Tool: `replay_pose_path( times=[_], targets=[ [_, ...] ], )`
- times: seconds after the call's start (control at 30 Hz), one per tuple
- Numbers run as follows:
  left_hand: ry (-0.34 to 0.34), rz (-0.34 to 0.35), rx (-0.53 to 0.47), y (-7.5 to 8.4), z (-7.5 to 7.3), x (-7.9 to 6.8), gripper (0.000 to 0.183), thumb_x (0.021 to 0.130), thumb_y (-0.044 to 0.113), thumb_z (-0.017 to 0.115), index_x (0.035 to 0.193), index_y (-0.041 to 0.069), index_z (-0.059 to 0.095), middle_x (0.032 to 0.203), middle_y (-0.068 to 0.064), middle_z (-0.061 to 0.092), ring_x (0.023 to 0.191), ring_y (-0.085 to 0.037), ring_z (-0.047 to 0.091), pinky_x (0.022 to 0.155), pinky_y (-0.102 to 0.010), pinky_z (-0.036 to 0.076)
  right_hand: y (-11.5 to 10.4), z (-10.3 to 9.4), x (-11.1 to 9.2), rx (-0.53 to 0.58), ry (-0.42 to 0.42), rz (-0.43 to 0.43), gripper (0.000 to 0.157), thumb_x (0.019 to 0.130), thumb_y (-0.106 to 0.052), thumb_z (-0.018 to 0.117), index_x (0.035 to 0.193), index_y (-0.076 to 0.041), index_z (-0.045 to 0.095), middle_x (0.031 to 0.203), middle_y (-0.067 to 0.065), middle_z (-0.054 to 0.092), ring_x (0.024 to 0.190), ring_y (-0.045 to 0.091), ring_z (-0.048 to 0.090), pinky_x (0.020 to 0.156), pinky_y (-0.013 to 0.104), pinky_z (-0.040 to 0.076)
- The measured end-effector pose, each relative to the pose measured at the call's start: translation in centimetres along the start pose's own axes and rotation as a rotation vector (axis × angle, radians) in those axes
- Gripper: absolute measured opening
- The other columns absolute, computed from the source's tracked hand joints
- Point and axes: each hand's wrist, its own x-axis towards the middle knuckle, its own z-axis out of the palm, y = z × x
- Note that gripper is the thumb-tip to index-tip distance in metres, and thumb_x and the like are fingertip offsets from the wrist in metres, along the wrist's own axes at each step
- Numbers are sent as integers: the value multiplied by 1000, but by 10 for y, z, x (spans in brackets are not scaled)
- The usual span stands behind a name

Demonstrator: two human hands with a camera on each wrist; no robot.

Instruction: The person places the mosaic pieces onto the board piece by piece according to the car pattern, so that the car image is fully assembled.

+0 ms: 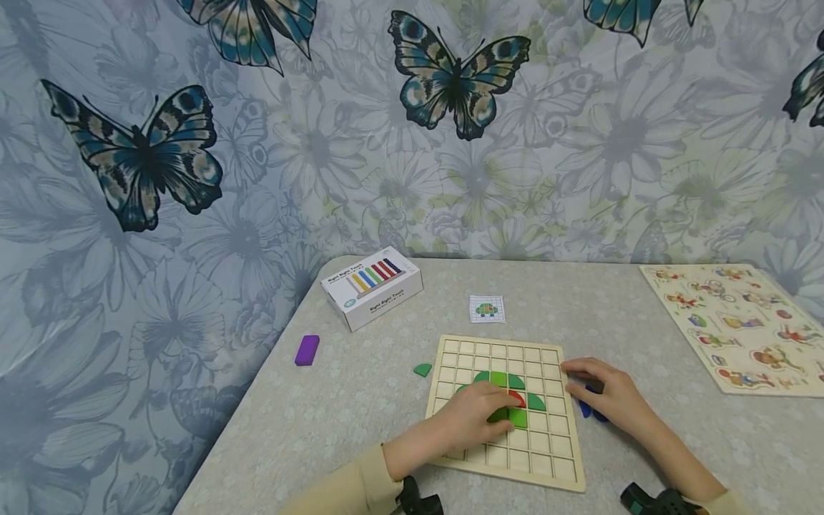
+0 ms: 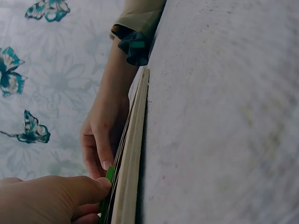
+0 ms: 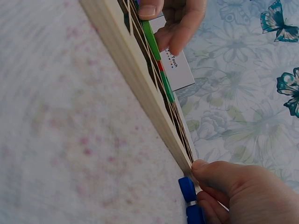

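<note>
A square wooden grid board lies on the table. Light green squares, darker green quarter-round pieces and a red piece sit in its cells. My left hand is over the middle of the board, index fingertip at the red piece, thumb beside a light green square. In the left wrist view that thumb touches a green piece. My right hand holds the board's right edge, thumb at its corner in the right wrist view. Blue pieces lie under its fingers beside the board.
A small picture card lies behind the board. A loose green piece is left of it. Farther left are a white box and a purple block. A wooden picture puzzle lies at the right, and the wall stands behind.
</note>
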Motion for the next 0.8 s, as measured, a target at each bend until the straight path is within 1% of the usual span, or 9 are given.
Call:
replay_pose_path(
  times=[0.17, 0.3, 0.53, 0.7, 0.8],
  targets=[
    [10, -8, 11, 0, 1, 0, 34, 90, 29, 66, 120, 15, 66, 115, 4, 64, 107, -6, 54, 89, -15, 42, -2, 0, 0, 18, 5, -6, 29, 85, -14, 71, 113, -6, 67, 110, 6, 64, 96, 14, 63, 78, 21, 51],
    [22, 0, 7, -1, 1, 0, 33, 89, 28, 67, 119, 14, 66, 114, 4, 64, 106, -5, 55, 88, -14, 42, -1, 0, 0, 12, 4, -6, 30, 85, -14, 71, 113, -6, 67, 111, 6, 64, 96, 15, 63, 78, 22, 51],
    [65, 23, 11, -1, 0, -1, 31, 88, 27, 69, 116, 14, 68, 112, 6, 65, 104, -4, 55, 88, -14, 42, 2, 1, 1, -7, -2, 4, 31, 85, -15, 72, 114, -6, 67, 111, 3, 64, 96, 10, 62, 78, 19, 50],
    [54, 32, 14, -2, 3, -1, 30, 88, 26, 68, 116, 14, 68, 110, 4, 66, 105, -5, 56, 90, -14, 41, 3, 2, 1, 0, -6, 2, 31, 85, -15, 72, 114, -6, 66, 110, 2, 64, 96, 8, 61, 78, 19, 50],
    [51, 28, -3, -3, 0, -1, 29, 89, 26, 68, 116, 14, 68, 110, 5, 66, 104, -5, 56, 89, -14, 41, 4, 2, 1, -1, -8, 10, 31, 85, -16, 72, 114, -7, 66, 110, 1, 64, 96, 8, 61, 78, 20, 51]
  ],
)
